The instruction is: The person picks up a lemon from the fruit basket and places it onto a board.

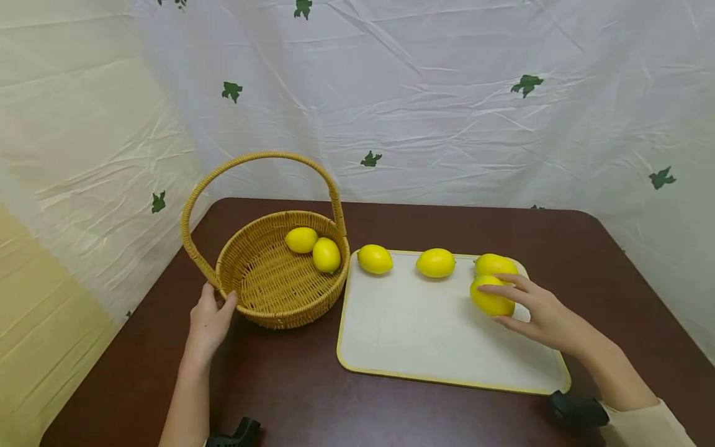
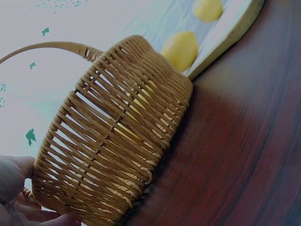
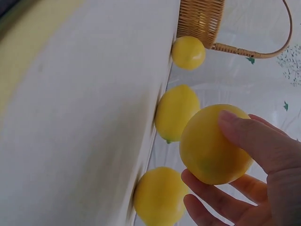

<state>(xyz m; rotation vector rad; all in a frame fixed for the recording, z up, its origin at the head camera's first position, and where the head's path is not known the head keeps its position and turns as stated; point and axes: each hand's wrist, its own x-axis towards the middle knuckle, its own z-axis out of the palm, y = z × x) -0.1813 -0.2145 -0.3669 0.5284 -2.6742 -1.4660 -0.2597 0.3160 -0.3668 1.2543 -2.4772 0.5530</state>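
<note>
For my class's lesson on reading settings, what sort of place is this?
Probably a makeshift indoor recording booth, though that is a guess: a creased, leaf-patterned white curtain hangs behind the dark brown table, and a black device sits near each wrist.

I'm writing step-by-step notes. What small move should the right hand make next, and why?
Probably carry the held lemon left toward the basket: the right hand holds it clear of the white tray, two lemons lie in the basket with room beside them, and the left hand grips the basket.
</note>
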